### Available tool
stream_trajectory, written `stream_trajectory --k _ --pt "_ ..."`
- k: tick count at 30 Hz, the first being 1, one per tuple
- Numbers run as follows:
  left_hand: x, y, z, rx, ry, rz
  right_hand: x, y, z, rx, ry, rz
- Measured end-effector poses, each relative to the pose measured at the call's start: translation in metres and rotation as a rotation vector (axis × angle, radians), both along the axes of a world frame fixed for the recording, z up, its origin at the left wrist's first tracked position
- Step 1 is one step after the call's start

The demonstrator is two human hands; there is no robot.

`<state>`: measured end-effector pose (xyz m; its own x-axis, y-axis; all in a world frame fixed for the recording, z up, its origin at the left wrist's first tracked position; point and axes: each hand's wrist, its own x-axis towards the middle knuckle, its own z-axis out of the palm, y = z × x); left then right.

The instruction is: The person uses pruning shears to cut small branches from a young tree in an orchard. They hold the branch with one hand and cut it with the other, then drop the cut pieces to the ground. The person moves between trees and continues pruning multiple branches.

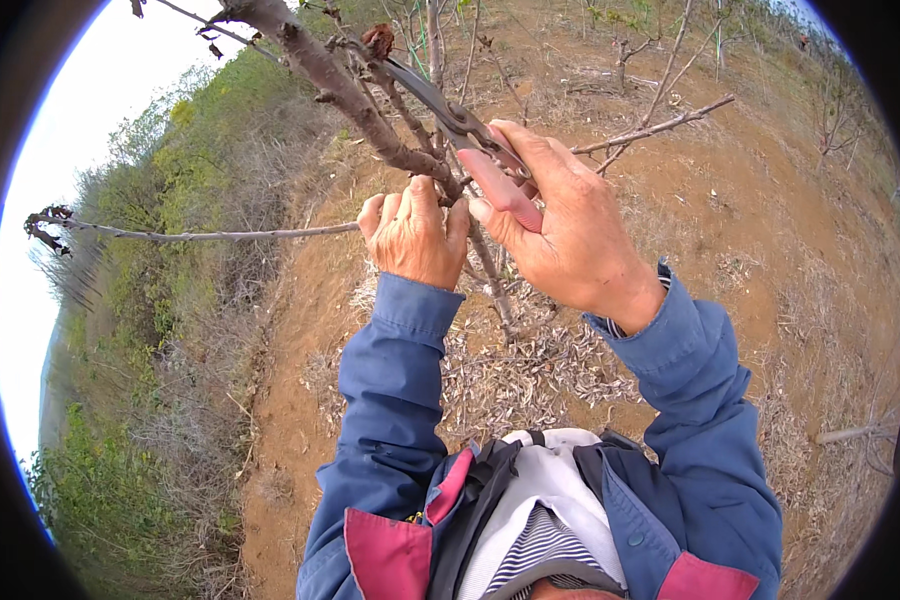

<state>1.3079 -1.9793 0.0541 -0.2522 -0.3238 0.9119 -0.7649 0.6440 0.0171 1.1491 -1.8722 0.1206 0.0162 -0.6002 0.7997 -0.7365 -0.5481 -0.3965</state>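
Observation:
My right hand (570, 217) is closed around the pink handles of pruning shears (457, 116), whose dark blades point up and left among the upper branches. Close by, my left hand (416, 232) grips a branch near the fork of a small, mostly leafless tree (330, 82). A thin side branch (217, 236) with shrivelled leaves at its tip stretches left from beside that hand. The blade tips lie near a curled brown leaf (378, 41); whether they touch any wood cannot be told. My fingers partly hide the fork.
Dry leaf litter (540, 375) surrounds the trunk's foot on sloping brown soil. Another branch (660, 131) reaches out to the right of my right hand. Dense shrubs (142, 300) border the soil at left. More small trees (832, 120) stand on the slope behind.

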Motion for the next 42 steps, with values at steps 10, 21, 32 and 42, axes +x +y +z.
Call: stream_trajectory --k 10,21,32,42 --pt "-0.010 0.009 -0.003 -0.021 0.045 0.032 -0.005 -0.004 0.004 -0.059 -0.033 0.118" --pt "-0.017 0.014 -0.004 0.013 0.001 0.066 -0.018 -0.010 -0.010 -0.062 -0.320 0.374" --pt "-0.032 0.000 -0.001 0.027 0.009 0.088 -0.054 0.012 -0.013 0.208 -0.570 0.671" --pt "0.008 -0.036 0.029 0.155 -0.313 0.131 -0.044 0.046 -0.031 0.464 -0.459 0.748"
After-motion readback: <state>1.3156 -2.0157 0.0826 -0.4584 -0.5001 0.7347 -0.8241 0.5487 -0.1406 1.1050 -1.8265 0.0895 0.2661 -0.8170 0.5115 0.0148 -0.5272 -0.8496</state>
